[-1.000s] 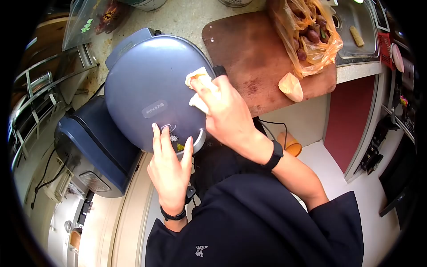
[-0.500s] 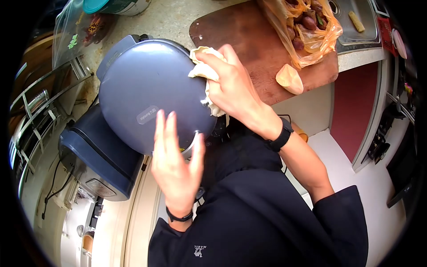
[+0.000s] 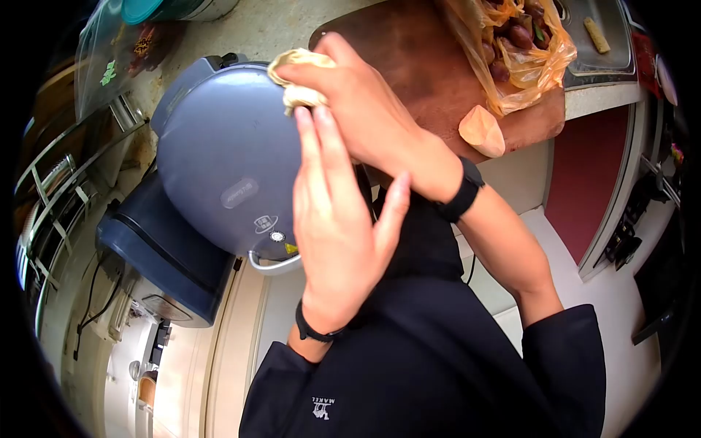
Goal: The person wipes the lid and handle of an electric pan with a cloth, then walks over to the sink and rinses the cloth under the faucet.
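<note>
My right hand (image 3: 369, 102) grips a crumpled pale yellow cloth (image 3: 304, 96) against the upper right edge of a round blue-grey lid (image 3: 208, 139). The lid belongs to an electric griddle on the counter and is closed. My left hand (image 3: 332, 212) is open, its fingers straight and extended over the lid's right side. Its fingertips reach the cloth's lower edge; whether they press on it I cannot tell. A light grey handle (image 3: 277, 266) sticks out from the near rim, partly behind my left hand.
A brown cutting board (image 3: 409, 66) carries an orange plastic bag (image 3: 522, 69) of reddish-brown bulbs and a peach-coloured cone-shaped piece (image 3: 482, 131). A dark blue appliance (image 3: 164, 241) stands left of the griddle. The sink (image 3: 606, 62) lies at upper right.
My right hand has moved the cloth up and left along the lid's edge. My left hand has shifted right and up, from the lid's front toward the cloth, uncovering more of the handle.
</note>
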Tool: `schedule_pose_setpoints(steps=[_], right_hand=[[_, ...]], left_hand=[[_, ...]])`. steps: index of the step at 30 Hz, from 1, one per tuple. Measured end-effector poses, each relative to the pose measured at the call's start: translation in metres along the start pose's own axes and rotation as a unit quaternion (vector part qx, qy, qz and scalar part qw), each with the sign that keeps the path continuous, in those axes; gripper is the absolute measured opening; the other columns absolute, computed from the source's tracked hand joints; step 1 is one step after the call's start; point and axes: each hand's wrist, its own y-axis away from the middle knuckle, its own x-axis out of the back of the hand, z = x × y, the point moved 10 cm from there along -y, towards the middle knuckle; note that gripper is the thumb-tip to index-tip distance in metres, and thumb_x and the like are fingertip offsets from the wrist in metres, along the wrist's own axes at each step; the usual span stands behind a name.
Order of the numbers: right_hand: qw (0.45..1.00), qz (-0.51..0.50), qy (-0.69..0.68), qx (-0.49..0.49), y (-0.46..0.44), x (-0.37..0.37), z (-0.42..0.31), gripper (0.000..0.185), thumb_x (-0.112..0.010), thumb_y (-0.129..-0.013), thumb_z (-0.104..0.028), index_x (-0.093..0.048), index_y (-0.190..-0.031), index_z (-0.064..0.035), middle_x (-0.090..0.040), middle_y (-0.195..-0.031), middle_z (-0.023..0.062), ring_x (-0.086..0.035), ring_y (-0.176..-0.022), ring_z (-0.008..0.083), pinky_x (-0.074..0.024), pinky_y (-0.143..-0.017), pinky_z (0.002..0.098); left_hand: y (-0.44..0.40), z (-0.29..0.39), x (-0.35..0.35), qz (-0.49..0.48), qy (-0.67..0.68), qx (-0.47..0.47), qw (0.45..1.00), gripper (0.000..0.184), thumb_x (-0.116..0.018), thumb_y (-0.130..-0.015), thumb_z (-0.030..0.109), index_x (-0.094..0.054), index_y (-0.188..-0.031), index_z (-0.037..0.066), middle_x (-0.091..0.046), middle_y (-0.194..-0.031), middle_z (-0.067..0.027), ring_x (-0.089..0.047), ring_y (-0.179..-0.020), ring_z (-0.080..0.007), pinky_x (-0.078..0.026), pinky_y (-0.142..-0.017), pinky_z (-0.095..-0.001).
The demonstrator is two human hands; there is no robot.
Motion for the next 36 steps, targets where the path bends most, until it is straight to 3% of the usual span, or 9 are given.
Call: schedule_pose_setpoints(steps=[9, 16, 17, 19, 21, 26, 27, 30, 36], right_hand=[[0.996, -0.031, -0.006, -0.081, 0.017, 0.008, 0.009, 0.040, -0.074, -0.091, -0.014, -0.071, -0.131, -0.0121, -0.056, -0.112, 0.0154, -0.063, -0.098, 0.0313, -0.0537, -0.087, 0.0384], [0.998, -0.015, -0.039, -0.041, 0.005, 0.009, 0.020, 0.042, -0.080, -0.087, -0.013, -0.072, -0.129, -0.0094, -0.056, -0.125, 0.0195, -0.060, -0.116, 0.0323, -0.0520, -0.097, 0.0399], [0.998, -0.021, -0.059, -0.018, 0.006, 0.008, 0.022, 0.040, -0.076, -0.092, -0.011, -0.069, -0.130, -0.0060, -0.062, -0.119, 0.0144, -0.063, -0.109, 0.0255, -0.0532, -0.094, 0.0350], [0.957, -0.025, -0.253, -0.142, 0.009, 0.000, 0.042, 0.035, -0.072, -0.090, -0.008, -0.069, -0.125, -0.0017, -0.067, -0.109, 0.0129, -0.068, -0.103, 0.0240, -0.0558, -0.086, 0.0326], [0.852, -0.028, -0.419, -0.313, 0.023, -0.007, 0.058, 0.032, -0.070, -0.092, -0.006, -0.069, -0.123, 0.0001, -0.071, -0.102, 0.0057, -0.067, -0.098, 0.0126, -0.0546, -0.082, 0.0259], [0.794, -0.053, -0.485, -0.362, 0.022, -0.004, 0.046, 0.023, -0.074, -0.094, -0.005, -0.070, -0.116, -0.0006, -0.071, -0.107, 0.0049, -0.067, -0.094, 0.0094, -0.0543, -0.081, 0.0243], [0.837, -0.005, -0.435, -0.333, 0.018, 0.003, 0.049, 0.020, -0.073, -0.094, -0.004, -0.071, -0.114, -0.0011, -0.070, -0.112, 0.0082, -0.067, -0.096, 0.0108, -0.0545, -0.083, 0.0259], [0.845, -0.008, -0.445, -0.296, 0.010, 0.007, 0.049, 0.014, -0.075, -0.093, -0.004, -0.072, -0.107, -0.0017, -0.070, -0.115, 0.0113, -0.067, -0.097, 0.0116, -0.0548, -0.083, 0.0267], [0.885, 0.010, -0.337, -0.320, 0.003, 0.010, 0.039, 0.013, -0.081, -0.090, -0.004, -0.073, -0.100, -0.0018, -0.074, -0.095, 0.0059, -0.067, -0.080, 0.0081, -0.0543, -0.067, 0.0234]], left_hand=[[-0.003, 0.006, -0.006, -0.015, -0.006, -0.013, 1.000, 0.087, -0.081, -0.089, 0.025, -0.037, -0.154, -0.010, -0.039, -0.158, -0.0333, -0.044, -0.144, -0.0480, -0.039, -0.117, -0.0478], [-0.010, 0.003, 0.000, -0.018, 0.003, -0.014, 1.000, 0.087, -0.082, -0.086, 0.022, -0.039, -0.155, -0.009, -0.041, -0.158, -0.0324, -0.048, -0.141, -0.0464, -0.041, -0.114, -0.0489], [-0.010, 0.004, -0.003, -0.019, 0.014, -0.017, 1.000, 0.087, -0.082, -0.085, 0.022, -0.039, -0.154, -0.009, -0.041, -0.157, -0.0323, -0.048, -0.140, -0.0464, -0.041, -0.114, -0.0489], [-0.010, 0.005, -0.006, -0.017, 0.034, -0.019, 0.999, 0.087, -0.082, -0.084, 0.021, -0.040, -0.154, -0.009, -0.041, -0.157, -0.0322, -0.050, -0.139, -0.0464, -0.042, -0.114, -0.0489], [-0.008, 0.011, -0.007, -0.019, 0.028, -0.026, 0.999, 0.090, -0.083, -0.082, 0.025, -0.041, -0.154, -0.008, -0.042, -0.157, -0.0318, -0.052, -0.137, -0.0456, -0.044, -0.112, -0.0489], [-0.007, 0.021, -0.008, -0.004, 0.083, -0.033, 0.996, 0.087, -0.086, -0.077, 0.025, -0.049, -0.149, -0.007, -0.040, -0.155, -0.0360, -0.056, -0.128, -0.0447, -0.049, -0.106, -0.0472], [-0.007, 0.021, -0.008, -0.001, 0.094, -0.034, 0.995, 0.087, -0.086, -0.076, 0.025, -0.050, -0.149, -0.007, -0.039, -0.155, -0.0368, -0.056, -0.127, -0.0447, -0.049, -0.105, -0.0470], [-0.007, 0.024, -0.006, 0.000, 0.106, -0.040, 0.994, 0.086, -0.086, -0.076, 0.025, -0.051, -0.147, -0.007, -0.038, -0.155, -0.0377, -0.056, -0.127, -0.0449, -0.049, -0.106, -0.0476], [-0.009, 0.020, 0.004, 0.007, 0.106, -0.031, 0.994, 0.080, -0.086, -0.076, 0.024, -0.056, -0.144, -0.006, -0.041, -0.154, -0.0360, -0.055, -0.128, -0.0452, -0.048, -0.106, -0.0494]])
